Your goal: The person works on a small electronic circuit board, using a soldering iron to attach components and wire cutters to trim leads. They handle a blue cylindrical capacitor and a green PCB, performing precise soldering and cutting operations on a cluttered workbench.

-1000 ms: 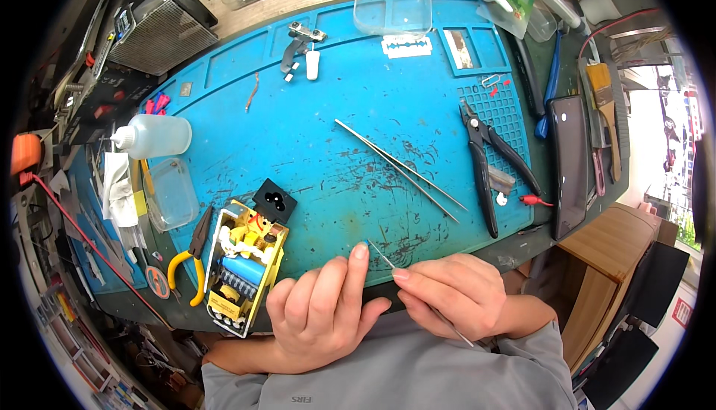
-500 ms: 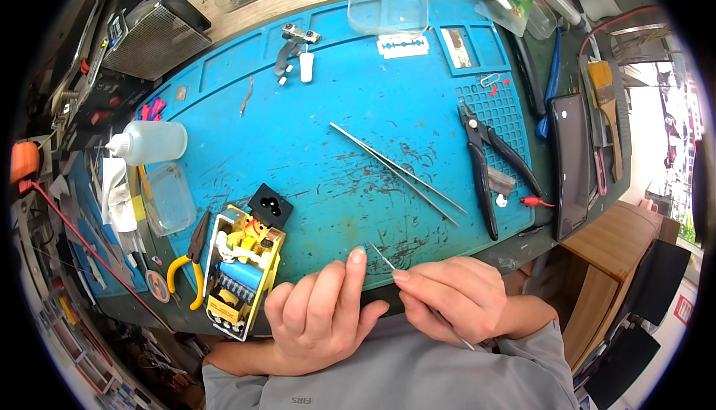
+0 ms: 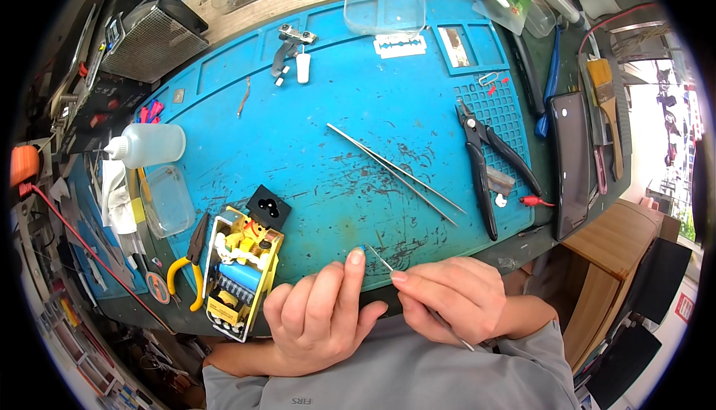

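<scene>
Scratched blue rubber matting (image 3: pixel 388 89) covered most of the bench, and clock directions here ran from its middle. At 5 o'clock, the right hand (image 3: pixel 455 298) had its thumb and fingers pinched together on a thin silver metal rod (image 3: pixel 380 257), which slanted through the grip with its fine tip toward 10 to 11 o'clock. That tip lay just beside the raised index fingertip of the left hand (image 3: pixel 321 313), at 6 o'clock; whether they touched could not be told. The left thumb stood apart from that finger, the others loosely curled. Near 7 o'clock lay an uncased circuit module with yellow edging and a blue cylinder (image 3: pixel 242 272), a black three-hole plastic socket (image 3: pixel 268 207) at its 1 o'clock end. Just outside it, toward 8 o'clock, were yellow-handled metal pliers (image 3: pixel 198 279). Slim silver metal tweezers (image 3: pixel 356 145) rested toward 4 o'clock, black-handled cutters (image 3: pixel 481 179) toward 3, and a translucent plastic bottle (image 3: pixel 156 146) at 9.
</scene>
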The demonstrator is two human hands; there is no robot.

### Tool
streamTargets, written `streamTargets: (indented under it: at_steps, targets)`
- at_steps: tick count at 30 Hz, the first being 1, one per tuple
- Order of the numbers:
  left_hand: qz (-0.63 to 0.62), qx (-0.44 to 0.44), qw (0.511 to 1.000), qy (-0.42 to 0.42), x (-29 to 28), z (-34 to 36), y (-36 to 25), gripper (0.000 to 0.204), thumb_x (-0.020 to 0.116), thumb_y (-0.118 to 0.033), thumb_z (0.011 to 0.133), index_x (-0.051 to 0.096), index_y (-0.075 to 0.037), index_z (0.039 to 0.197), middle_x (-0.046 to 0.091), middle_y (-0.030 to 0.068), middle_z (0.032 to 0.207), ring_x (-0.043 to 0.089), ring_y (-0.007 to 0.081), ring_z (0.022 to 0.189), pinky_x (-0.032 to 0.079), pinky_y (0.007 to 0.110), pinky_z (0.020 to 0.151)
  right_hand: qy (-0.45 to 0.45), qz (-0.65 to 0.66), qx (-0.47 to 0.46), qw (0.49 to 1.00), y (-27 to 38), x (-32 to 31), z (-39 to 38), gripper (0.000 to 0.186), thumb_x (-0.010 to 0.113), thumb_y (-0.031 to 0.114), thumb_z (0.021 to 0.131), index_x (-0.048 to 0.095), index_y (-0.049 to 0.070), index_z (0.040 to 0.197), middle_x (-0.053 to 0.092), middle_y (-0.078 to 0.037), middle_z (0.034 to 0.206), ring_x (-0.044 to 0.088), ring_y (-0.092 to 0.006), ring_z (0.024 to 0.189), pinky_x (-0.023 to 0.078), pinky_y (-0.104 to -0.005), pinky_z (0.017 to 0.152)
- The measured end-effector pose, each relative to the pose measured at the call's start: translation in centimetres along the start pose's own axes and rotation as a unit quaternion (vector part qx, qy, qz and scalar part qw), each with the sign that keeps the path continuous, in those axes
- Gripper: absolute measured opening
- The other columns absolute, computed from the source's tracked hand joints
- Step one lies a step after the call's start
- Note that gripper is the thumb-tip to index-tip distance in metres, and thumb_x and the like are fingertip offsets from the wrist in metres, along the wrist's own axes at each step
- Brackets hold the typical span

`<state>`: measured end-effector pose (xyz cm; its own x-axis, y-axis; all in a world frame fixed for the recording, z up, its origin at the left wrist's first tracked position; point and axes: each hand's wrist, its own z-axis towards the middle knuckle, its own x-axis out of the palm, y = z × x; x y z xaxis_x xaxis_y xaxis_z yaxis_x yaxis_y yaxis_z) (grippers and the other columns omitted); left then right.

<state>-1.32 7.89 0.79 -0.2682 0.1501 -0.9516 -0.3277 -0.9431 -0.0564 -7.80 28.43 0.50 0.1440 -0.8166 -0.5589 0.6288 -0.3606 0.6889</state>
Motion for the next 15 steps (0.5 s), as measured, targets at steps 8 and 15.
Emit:
streamTargets:
  at_steps: [8,15]
  targets:
    - [0.006,0.001,1.0,0.002,-0.03,0.0,0.0,0.054,0.048,-0.05,0.111,0.078,-0.008,0.128,0.063,0.0014,0.12,0.052,0.0175,0.106,0.04,0.037,0.09,0.004,0.006,0.017,1.0,0.12,-0.2,0.03,0.032,0.08,-0.002,0.076,0.078,-0.003,0.108,0.074,-0.009,0.089,0.067,-0.017,0.063,0.053,-0.0263,0.052]
    - [0.003,-0.002,1.0,0.002,0.04,0.01,-0.09,0.054,0.048,-0.05,0.111,0.077,-0.008,0.128,0.063,0.002,0.12,0.051,0.0185,0.105,0.04,0.037,0.089,-0.006,0.003,0.015,1.0,0.05,-0.11,-0.17,0.032,0.08,-0.002,0.075,0.078,-0.003,0.107,0.074,-0.009,0.088,0.066,-0.0169,0.062,0.053,-0.0266,0.052]
